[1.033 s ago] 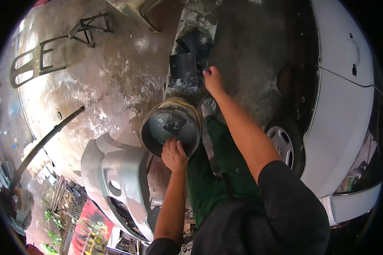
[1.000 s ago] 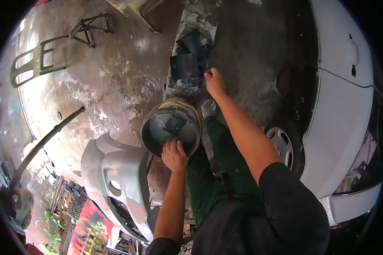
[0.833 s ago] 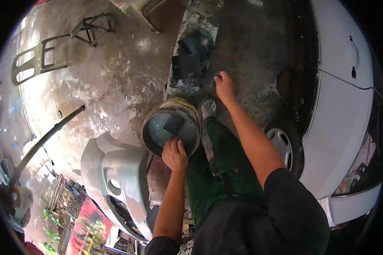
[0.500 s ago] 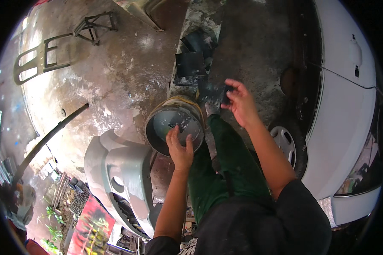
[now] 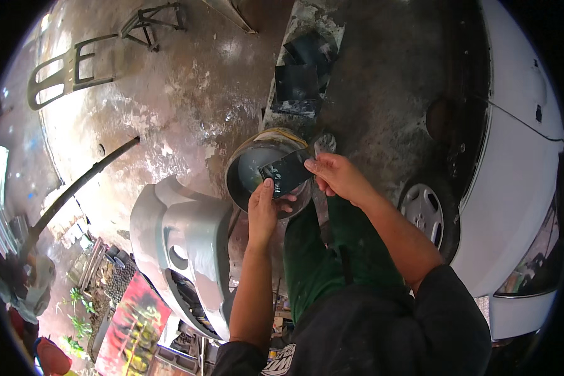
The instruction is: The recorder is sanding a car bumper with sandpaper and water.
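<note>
Both of my hands hold a dark, wet-looking sheet of sandpaper (image 5: 289, 172) over the mouth of a bucket (image 5: 233, 189). My left hand (image 5: 262, 212) pinches its near left edge, thumb on top and fingers underneath. At the right end, my right hand (image 5: 339, 177) grips the sheet between thumb and fingers. Greyish liquid (image 5: 249, 168) shows inside the bucket, partly hidden by the sheet. Beyond the bucket, several more black sheets (image 5: 296, 83) lie overlapping on a pale strip of floor.
A grey car bumper (image 5: 194, 235) stands close on the left. To the right is a white car (image 5: 514, 163) with its wheel (image 5: 422, 212) near my right forearm. A chair-back-like frame (image 5: 57, 76) and a long dark strip (image 5: 84, 183) lie farther left.
My right hand has brought the sandpaper leftward over the bucket. My left hand, formerly over the bucket opening with fingers apart, now grips the sheet too. The view has shifted slightly.
</note>
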Action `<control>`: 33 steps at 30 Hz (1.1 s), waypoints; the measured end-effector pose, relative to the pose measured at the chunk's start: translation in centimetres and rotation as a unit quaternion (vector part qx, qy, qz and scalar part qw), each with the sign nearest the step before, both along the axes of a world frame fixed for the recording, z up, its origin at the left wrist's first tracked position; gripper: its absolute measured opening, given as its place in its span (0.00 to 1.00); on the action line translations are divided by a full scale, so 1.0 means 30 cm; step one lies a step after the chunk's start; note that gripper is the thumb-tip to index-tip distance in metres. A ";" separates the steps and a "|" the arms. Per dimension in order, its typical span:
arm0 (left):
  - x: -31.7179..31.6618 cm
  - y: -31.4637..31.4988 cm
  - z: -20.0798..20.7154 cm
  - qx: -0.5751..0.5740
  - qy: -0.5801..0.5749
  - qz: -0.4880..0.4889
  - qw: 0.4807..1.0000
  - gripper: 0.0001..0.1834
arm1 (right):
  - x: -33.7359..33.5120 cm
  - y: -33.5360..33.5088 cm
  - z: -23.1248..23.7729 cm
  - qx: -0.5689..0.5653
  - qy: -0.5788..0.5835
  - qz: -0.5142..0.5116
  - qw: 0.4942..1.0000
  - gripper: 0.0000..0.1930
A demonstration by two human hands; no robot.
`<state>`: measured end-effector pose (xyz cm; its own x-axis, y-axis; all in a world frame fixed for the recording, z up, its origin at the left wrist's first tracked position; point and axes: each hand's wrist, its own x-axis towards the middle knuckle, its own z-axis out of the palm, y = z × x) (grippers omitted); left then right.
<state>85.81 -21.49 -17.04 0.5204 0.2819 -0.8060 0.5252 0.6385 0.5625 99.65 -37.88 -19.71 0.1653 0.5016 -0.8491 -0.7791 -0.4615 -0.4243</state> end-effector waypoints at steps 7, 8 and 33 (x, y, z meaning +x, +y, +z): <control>-0.115 -0.005 -0.038 -0.026 0.058 0.112 0.992 0.09 | -0.043 0.016 -0.012 0.024 -0.167 0.034 0.985 0.11; -0.120 -0.007 -0.036 -0.032 0.060 0.108 0.992 0.09 | -0.043 0.022 0.001 0.008 -0.226 0.063 0.972 0.10; -0.100 0.080 -0.050 -0.008 -0.040 0.116 0.992 0.23 | -0.068 -0.067 -0.001 0.203 -0.578 0.188 0.767 0.11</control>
